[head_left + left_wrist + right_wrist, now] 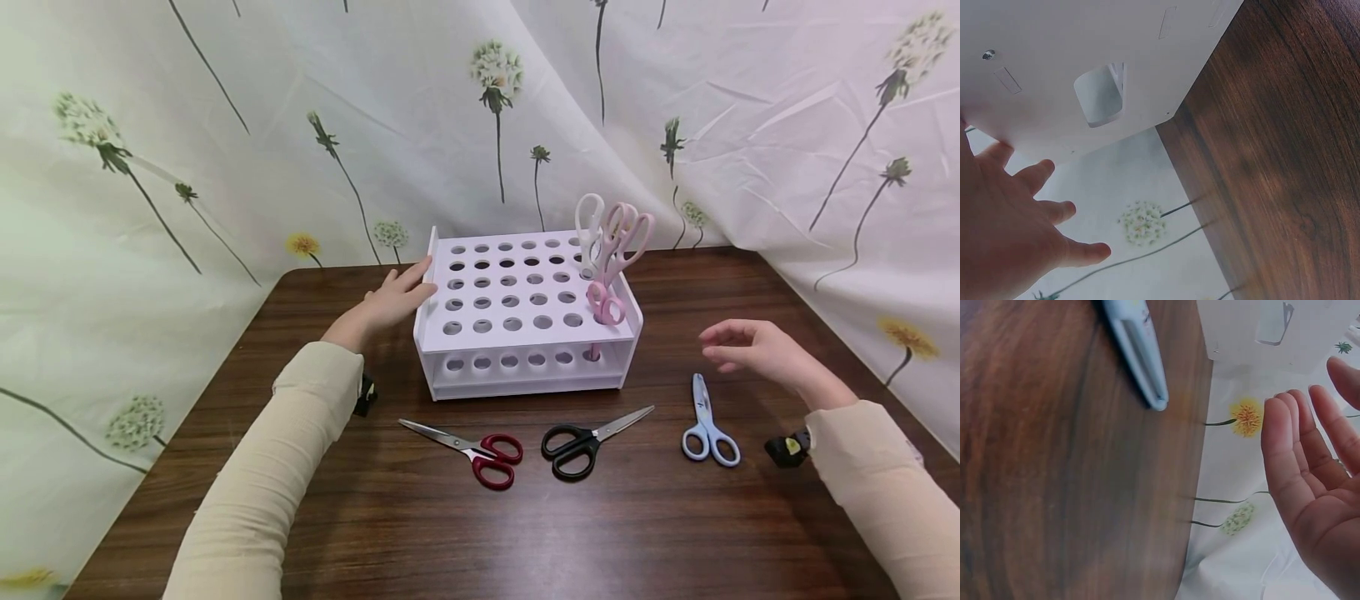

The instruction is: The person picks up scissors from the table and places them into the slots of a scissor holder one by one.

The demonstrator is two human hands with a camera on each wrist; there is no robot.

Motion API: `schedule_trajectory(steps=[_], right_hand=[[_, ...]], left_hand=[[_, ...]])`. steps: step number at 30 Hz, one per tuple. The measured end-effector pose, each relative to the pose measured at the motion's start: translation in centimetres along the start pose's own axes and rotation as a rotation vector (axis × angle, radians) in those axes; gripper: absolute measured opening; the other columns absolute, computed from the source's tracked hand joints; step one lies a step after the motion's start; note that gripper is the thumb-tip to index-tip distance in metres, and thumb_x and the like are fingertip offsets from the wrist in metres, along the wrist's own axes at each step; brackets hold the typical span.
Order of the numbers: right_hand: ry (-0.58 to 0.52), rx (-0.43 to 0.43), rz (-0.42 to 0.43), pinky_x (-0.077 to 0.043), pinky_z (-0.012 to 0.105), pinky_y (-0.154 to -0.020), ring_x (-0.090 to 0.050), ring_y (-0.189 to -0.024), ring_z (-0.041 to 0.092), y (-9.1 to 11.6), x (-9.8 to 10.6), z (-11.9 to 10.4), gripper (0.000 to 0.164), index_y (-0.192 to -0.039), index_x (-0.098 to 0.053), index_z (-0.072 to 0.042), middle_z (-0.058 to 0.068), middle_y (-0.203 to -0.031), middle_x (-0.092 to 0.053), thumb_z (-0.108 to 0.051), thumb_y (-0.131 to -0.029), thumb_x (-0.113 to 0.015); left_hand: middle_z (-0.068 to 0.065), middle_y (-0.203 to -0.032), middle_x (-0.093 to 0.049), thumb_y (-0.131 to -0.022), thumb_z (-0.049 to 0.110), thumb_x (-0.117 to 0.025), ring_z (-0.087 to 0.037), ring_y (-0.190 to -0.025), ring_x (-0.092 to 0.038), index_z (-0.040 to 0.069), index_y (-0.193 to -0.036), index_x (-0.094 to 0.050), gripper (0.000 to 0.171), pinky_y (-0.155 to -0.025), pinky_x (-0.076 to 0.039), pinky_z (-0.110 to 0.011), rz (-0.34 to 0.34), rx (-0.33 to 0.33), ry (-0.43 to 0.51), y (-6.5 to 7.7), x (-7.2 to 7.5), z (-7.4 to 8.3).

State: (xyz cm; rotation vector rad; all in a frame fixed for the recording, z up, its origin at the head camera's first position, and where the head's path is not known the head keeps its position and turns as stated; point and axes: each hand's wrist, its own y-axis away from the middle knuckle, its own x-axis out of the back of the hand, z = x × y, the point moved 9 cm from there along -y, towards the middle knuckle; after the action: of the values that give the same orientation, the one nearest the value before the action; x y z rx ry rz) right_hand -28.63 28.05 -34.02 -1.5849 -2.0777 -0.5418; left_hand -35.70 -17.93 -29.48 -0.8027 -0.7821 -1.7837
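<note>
A white rack point(495, 312) with rows of round holes stands on the wooden table. My left hand point(393, 298) rests its fingertips against the rack's left side panel, fingers spread in the left wrist view. Over the table to the right hovers my right hand point(753, 350), holding nothing, its fingers loosely bent. Just below it lie light blue scissors point(703, 425), tips pointing away. White scissors point(588, 221), pale pink scissors point(622, 237) and small pink scissors point(606, 304) stand handles up in the rack's right-hand holes.
Red-handled scissors point(480, 454) and black-handled scissors point(581, 446) lie in front of the rack. A white curtain point(420, 100) printed with dandelions hangs behind and beside the table point(420, 542).
</note>
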Motion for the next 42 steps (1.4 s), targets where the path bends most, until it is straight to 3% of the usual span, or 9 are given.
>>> schedule_trajectory(steps=[8, 15, 25, 33, 42], right_hand=[[-0.017, 0.017, -0.086, -0.053, 0.035, -0.066, -0.061, -0.082, 0.012, 0.4, -1.3, 0.5, 0.038, -0.113, -0.054, 0.012, 0.022, -0.105, -0.056, -0.013, -0.087, -0.065], [-0.026, -0.001, -0.202, -0.053, 0.036, -0.067, -0.059, -0.083, 0.013, 0.6, -2.3, 1.2, 0.038, -0.114, -0.054, 0.013, 0.023, -0.108, -0.055, -0.012, -0.087, -0.064], [-0.011, -0.081, -0.221, -0.053, 0.035, -0.066, -0.058, -0.083, 0.022, 0.2, -2.9, 2.9, 0.043, -0.119, -0.049, 0.012, 0.026, -0.114, -0.046, -0.01, -0.085, -0.064], [0.015, -0.167, -0.248, -0.052, 0.036, -0.062, -0.054, -0.078, 0.022, -0.1, -3.9, 3.8, 0.049, -0.121, -0.042, 0.011, 0.018, -0.101, -0.046, -0.012, -0.085, -0.066], [0.063, -0.191, -0.28, -0.051, 0.034, -0.057, -0.052, -0.072, 0.02, -0.4, -4.3, 4.0, 0.048, -0.116, -0.044, 0.011, 0.014, -0.094, -0.043, -0.013, -0.083, -0.068]], left_hand=[[-0.003, -0.153, -0.007, -0.097, 0.047, -0.029, -0.032, -0.136, 0.013, 0.029, -0.149, -0.005, 0.061, -0.098, 0.011, -0.062, 0.005, 0.004, -0.008, 0.0, 0.1, 0.0], [-0.003, -0.153, -0.006, -0.097, 0.047, -0.029, -0.032, -0.136, 0.013, 0.03, -0.149, -0.004, 0.061, -0.098, 0.01, -0.062, 0.007, 0.009, -0.014, 0.0, 0.2, 0.0], [-0.003, -0.153, -0.007, -0.097, 0.046, -0.03, -0.032, -0.136, 0.014, 0.029, -0.149, -0.005, 0.061, -0.098, 0.011, -0.063, 0.004, 0.003, -0.006, -0.1, 0.1, -0.1], [-0.004, -0.153, -0.007, -0.097, 0.047, -0.03, -0.032, -0.136, 0.014, 0.03, -0.149, -0.004, 0.061, -0.097, 0.011, -0.063, -0.004, 0.005, -0.003, -0.1, 0.0, -0.1], [-0.004, -0.153, -0.006, -0.097, 0.047, -0.03, -0.032, -0.136, 0.014, 0.03, -0.149, -0.003, 0.061, -0.098, 0.01, -0.063, -0.006, 0.008, -0.008, 0.0, 0.0, -0.1]])
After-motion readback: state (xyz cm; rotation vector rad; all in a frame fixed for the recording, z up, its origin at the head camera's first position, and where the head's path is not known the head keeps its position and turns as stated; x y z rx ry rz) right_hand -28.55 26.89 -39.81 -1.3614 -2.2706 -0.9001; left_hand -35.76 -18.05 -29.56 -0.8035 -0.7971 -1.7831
